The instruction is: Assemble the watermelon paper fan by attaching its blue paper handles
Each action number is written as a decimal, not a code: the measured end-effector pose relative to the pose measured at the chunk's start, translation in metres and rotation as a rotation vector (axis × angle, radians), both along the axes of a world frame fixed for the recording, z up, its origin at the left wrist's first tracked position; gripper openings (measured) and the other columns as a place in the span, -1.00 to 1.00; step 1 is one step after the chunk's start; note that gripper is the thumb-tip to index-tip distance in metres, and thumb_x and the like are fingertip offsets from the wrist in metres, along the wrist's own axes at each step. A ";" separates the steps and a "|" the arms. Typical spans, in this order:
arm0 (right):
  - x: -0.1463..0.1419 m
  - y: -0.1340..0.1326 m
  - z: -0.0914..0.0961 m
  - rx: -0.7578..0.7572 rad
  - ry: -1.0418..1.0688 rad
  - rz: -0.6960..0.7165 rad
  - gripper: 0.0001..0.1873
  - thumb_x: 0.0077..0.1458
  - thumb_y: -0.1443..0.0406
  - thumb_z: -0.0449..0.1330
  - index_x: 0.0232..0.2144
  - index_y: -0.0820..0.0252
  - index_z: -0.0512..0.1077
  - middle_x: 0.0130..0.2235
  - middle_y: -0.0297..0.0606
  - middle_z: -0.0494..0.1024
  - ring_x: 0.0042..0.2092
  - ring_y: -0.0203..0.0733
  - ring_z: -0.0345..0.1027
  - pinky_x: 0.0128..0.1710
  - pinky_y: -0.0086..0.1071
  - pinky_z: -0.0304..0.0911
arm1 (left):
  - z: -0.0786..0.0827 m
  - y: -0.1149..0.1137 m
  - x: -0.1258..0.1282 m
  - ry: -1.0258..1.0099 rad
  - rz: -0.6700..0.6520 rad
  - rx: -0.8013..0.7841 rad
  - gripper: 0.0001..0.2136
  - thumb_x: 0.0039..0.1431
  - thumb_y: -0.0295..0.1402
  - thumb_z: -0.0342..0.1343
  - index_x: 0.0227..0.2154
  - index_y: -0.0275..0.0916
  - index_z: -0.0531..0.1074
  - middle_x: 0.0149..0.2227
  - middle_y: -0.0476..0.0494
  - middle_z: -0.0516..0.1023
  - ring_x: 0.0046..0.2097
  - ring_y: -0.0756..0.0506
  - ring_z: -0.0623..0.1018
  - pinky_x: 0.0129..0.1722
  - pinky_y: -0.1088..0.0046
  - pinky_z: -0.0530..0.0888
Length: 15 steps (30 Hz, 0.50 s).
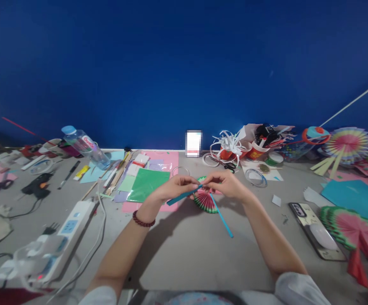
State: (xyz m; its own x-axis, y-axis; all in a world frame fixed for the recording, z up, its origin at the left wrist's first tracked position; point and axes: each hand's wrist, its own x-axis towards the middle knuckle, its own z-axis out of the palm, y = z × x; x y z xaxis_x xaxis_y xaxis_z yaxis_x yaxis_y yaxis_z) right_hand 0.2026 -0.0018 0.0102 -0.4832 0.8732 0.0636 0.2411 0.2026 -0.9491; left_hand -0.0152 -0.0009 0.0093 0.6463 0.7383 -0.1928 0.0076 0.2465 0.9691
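Note:
My left hand and my right hand meet over the middle of the grey table, fingers pinched together. Between them they hold a small pleated paper fan, pink with a green edge, like a watermelon slice. Two thin blue sticks stick out from it: one stick runs left under my left fingers, the other stick slants down to the right. A bead bracelet circles my left wrist.
A green sheet on pink paper lies just behind my hands. Left: power strip, glue gun, scissors, water bottle. Right: phone, finished watermelon fans, blue paper, cups with supplies, a striped fan.

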 end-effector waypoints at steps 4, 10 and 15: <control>0.000 0.001 0.001 -0.012 0.027 0.004 -0.82 0.04 0.21 0.25 -0.36 0.20 0.57 -0.44 -0.26 0.59 -0.43 -0.24 0.47 -0.40 -0.39 0.40 | -0.003 0.001 0.002 -0.008 0.035 -0.032 -0.67 -0.09 -0.15 0.33 -0.34 -0.31 0.58 -0.49 -0.12 0.56 -0.44 0.00 0.52 -0.36 0.46 0.48; 0.000 0.003 0.001 -0.124 0.112 -0.024 -0.72 -0.07 0.21 0.34 -0.26 0.20 0.54 -0.37 -0.22 0.62 -0.35 -0.18 0.51 -0.29 -0.31 0.44 | -0.005 0.001 0.003 -0.012 0.125 0.007 -0.72 -0.11 -0.20 0.35 -0.39 -0.32 0.59 -0.54 -0.11 0.55 -0.49 0.02 0.49 -0.42 0.47 0.45; -0.003 0.007 -0.003 -0.172 0.157 -0.116 -0.64 -0.20 0.24 0.41 -0.27 0.21 0.51 -0.39 -0.23 0.62 -0.32 -0.17 0.53 -0.27 -0.31 0.43 | -0.005 0.002 0.006 -0.030 0.255 -0.001 -0.76 -0.16 -0.27 0.37 -0.43 -0.31 0.58 -0.56 -0.09 0.53 -0.50 0.03 0.48 -0.43 0.47 0.44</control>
